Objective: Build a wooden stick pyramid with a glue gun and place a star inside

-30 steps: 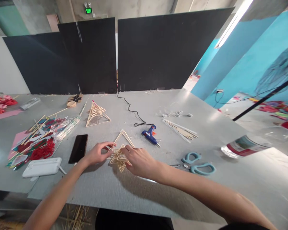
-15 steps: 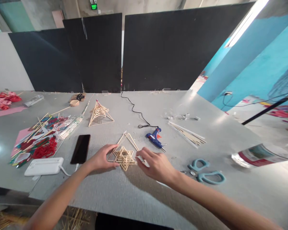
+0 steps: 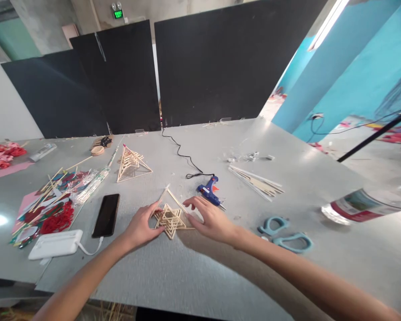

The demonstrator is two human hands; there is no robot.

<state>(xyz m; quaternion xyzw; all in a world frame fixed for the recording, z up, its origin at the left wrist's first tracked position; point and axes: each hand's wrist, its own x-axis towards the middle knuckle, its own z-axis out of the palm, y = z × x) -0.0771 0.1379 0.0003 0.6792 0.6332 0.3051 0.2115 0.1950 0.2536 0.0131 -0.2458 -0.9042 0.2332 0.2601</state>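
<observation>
Right hand (image 3: 210, 221) has moved off the stick star (image 3: 169, 219) to its right side. Left hand (image 3: 141, 228) opened up wider too.

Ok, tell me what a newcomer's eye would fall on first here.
Probably the star-shaped stick frame near the front edge of the table, between the left hand and the right hand. Next, perhaps the blue glue gun just beyond the right hand, then the large black panels along the table's far side.
</observation>
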